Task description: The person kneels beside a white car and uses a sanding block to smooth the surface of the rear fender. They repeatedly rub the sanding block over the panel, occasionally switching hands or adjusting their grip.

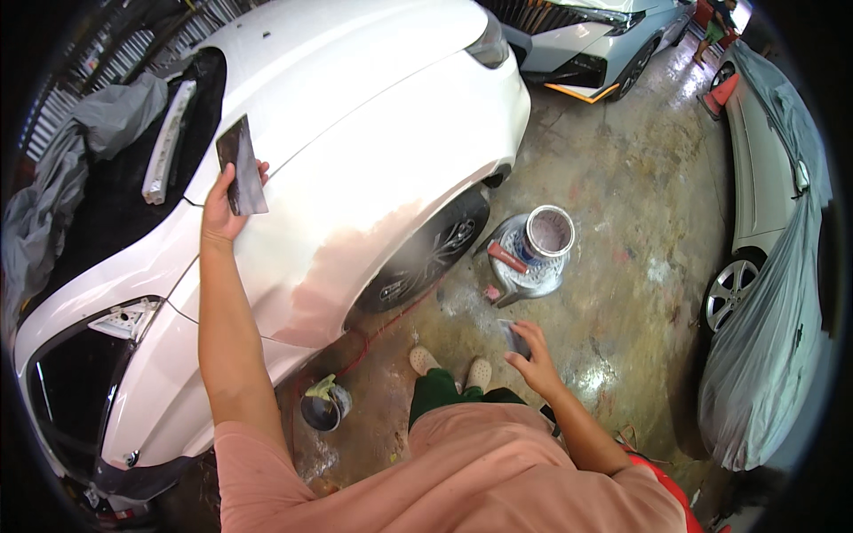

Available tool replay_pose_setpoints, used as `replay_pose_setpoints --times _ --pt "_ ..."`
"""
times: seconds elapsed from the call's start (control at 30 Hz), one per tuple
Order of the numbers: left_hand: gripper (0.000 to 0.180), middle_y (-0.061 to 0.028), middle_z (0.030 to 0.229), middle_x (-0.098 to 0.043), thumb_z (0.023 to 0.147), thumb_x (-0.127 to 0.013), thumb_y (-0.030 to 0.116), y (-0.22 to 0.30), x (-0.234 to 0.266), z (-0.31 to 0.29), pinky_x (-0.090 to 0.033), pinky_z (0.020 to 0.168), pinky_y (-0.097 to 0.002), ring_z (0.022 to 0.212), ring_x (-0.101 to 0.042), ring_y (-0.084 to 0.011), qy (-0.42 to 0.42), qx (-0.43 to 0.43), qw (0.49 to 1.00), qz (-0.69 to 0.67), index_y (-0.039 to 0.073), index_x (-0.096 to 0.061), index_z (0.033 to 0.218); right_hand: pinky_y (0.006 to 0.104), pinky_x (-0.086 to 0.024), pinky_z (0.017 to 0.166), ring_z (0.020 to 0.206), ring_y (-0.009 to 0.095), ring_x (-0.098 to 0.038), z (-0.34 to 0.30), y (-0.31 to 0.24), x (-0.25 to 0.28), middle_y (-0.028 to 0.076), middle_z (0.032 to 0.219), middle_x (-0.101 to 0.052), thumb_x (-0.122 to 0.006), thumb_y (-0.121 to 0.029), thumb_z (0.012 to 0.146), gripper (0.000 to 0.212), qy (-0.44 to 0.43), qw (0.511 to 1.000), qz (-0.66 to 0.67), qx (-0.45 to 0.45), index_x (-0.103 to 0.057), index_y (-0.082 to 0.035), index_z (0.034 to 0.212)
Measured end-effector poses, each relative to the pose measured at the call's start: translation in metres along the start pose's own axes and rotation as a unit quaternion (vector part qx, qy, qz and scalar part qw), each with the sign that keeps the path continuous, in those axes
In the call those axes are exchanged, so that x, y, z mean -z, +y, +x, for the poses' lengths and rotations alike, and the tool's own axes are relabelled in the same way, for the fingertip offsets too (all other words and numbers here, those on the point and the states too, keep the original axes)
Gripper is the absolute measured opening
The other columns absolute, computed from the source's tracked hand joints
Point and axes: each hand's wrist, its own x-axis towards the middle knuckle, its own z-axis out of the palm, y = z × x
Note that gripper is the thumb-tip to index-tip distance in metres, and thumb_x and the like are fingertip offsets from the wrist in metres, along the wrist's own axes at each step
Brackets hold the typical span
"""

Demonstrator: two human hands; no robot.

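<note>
My left hand (220,211) grips a flat, dark rectangular plate (245,182) with a grey sheen, raised over the white car's (355,107) front fender. Lower down, at the right of my body, my right hand (538,360) pinches a thin grey putty spreader (513,338), partly hidden by the fingers. A dull pink patch (333,275) covers the fender around the wheel arch, above the dark front wheel (434,253). Beside that wheel, a smeared stool (538,282) carries an opened can (551,233) with pinkish residue and a red tube (507,257).
A small bucket (322,413) with a greenish cloth stands near the car, and a red hose (378,335) runs along the wet, stained floor. Right: a partly covered car (769,186) and an orange cone (718,96). Another car (582,55) and a person (713,31) are farther off.
</note>
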Motion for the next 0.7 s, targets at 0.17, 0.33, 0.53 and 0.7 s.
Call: replay_pose_setpoints --times 0.17,0.33,0.53,0.7 --pt "0.042 -0.0079 0.117 -0.069 0.101 -0.061 0.036 -0.064 -0.134 -0.054 -0.056 0.092 -0.0383 0.104 -0.067 -0.0204 0.156 0.088 0.983 0.031 0.002 -0.063 0.125 0.0377 -0.035 0.113 0.136 0.025 -0.044 -0.03 -0.041 0.061 0.011 0.148 -0.044 -0.066 -0.025 0.087 0.064 0.063 0.954 0.272 -0.105 -0.051 -0.005 0.145" --pt "0.042 -0.0086 0.124 -0.063 0.101 -0.061 0.023 -0.176 -0.3 -0.191 -0.055 0.096 -0.0408 0.112 -0.063 -0.0212 0.135 0.159 0.975 -0.071 0.003 -0.051 0.137 0.0464 -0.033 0.114 0.141 0.03 -0.039 -0.026 -0.136 0.077 0.014 0.152 -0.042 -0.068 -0.029 0.088 0.066 -0.017 0.955 0.266 0.127 -0.05 -0.009 0.148" --pt "0.036 -0.0092 0.122 -0.062 0.102 -0.059 0.014 -0.185 -0.361 -0.223 -0.05 0.097 -0.034 0.11 -0.062 -0.0186 0.148 0.107 0.977 -0.107 0.0 -0.051 0.133 0.0533 -0.031 0.114 0.14 0.042 -0.038 -0.037 -0.197 0.082 0.018 0.151 -0.042 -0.077 -0.031 0.082 0.058 -0.122 0.939 -0.01 0.323 -0.064 -0.016 0.137" --pt "0.031 -0.0082 0.121 -0.062 0.101 -0.058 0.008 -0.176 -0.365 -0.233 -0.047 0.098 -0.0319 0.109 -0.061 -0.0157 0.171 0.1 0.977 -0.081 -0.001 -0.052 0.13 0.052 -0.033 0.113 0.136 0.04 -0.043 -0.031 -0.175 0.089 0.015 0.145 -0.048 -0.077 -0.029 0.078 0.056 -0.075 0.937 -0.17 0.296 -0.068 -0.016 0.132"
